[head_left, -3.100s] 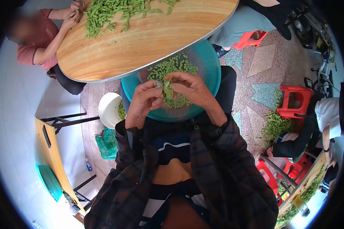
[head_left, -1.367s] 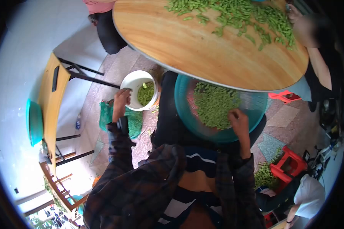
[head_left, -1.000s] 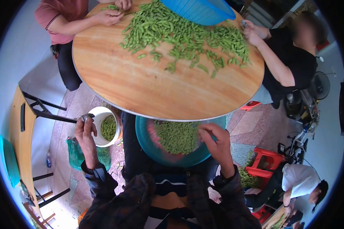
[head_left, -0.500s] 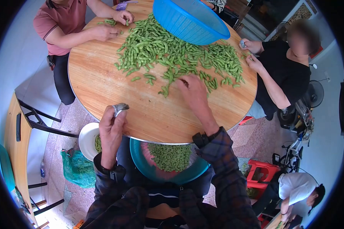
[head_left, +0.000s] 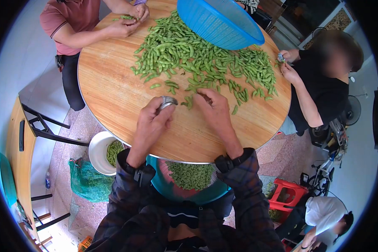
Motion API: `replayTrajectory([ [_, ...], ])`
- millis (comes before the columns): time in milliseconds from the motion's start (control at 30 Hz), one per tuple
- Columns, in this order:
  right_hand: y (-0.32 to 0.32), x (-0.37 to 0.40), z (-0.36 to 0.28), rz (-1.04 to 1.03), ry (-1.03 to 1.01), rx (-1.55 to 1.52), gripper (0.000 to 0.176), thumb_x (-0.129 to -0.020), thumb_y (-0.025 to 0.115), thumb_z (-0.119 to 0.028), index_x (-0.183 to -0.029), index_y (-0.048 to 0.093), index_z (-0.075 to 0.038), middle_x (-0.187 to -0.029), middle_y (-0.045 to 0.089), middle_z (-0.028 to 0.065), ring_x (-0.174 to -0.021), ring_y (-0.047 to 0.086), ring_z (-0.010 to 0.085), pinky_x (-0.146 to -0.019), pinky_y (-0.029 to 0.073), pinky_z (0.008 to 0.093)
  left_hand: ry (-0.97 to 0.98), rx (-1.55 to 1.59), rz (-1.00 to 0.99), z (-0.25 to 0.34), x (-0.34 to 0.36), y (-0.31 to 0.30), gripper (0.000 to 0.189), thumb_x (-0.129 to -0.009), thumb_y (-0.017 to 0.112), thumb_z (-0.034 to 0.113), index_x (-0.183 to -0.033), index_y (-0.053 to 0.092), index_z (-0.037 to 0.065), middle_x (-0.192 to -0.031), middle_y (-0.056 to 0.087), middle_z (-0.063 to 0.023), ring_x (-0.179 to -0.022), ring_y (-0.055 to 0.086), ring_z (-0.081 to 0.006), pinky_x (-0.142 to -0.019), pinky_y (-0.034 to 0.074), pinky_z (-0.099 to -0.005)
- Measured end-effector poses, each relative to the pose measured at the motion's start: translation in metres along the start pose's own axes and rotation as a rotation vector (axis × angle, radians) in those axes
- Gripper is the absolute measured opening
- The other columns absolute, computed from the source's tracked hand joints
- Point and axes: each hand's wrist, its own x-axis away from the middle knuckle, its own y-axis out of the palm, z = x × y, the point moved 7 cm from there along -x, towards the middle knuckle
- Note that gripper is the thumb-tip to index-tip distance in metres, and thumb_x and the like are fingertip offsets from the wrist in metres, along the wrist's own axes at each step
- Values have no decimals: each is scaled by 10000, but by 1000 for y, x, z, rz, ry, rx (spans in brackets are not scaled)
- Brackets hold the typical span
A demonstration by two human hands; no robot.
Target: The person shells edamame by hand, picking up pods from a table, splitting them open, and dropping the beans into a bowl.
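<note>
In the head view, taking the table as a clock with the wearer at six, the pods lie heaped from eleven to three, below a blue basket at one. The left hand, at seven, is closed on a silvery piece. The right hand, at five, has bent fingers beside a small cluster; whether they grip it, I cannot tell. The hands are apart. Pods look light, springy, perhaps slightly slippery, their skins easily bruised; a thumb-and-forefinger pinch near the stem end should suit.

pale wall, speckled pinkish floor
</note>
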Motion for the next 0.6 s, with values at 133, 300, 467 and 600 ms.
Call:
replayTrajectory([
  [133,9,26,-8,-94,124,-328,292,-933,701,-130,-1175,678,30,-946,658,83,-809,631,148,-704,515,299,27,69,-44,-5,-2,15,130,-1001,636,116,-1066,636,4,-743,597,-4,-630,546,-65,-571,449,-223],
  [300,12,47,-25,-74,61,-392,311,-926,703,-66,-1223,659,15,-939,640,65,-775,600,120,-652,496,256,24,164,-147,-6,7,25,111,-1017,626,117,-1022,631,5,-768,610,-5,-651,551,-70,-605,448,-221],
  [467,10,55,-38,-23,-21,-265,307,-907,717,-31,-1210,670,-11,-916,624,74,-733,594,122,-590,481,254,-20,211,-171,-1,15,25,110,-1019,619,117,-1017,635,8,-785,612,-11,-678,558,-81,-631,450,-228],
  [600,12,58,-42,2,-51,-274,303,-896,725,-17,-1194,671,-9,-910,622,80,-713,596,129,-571,484,259,-44,246,-181,-3,19,23,111,-1022,610,116,-1026,641,9,-792,613,-10,-686,559,-88,-646,452,-231],
])
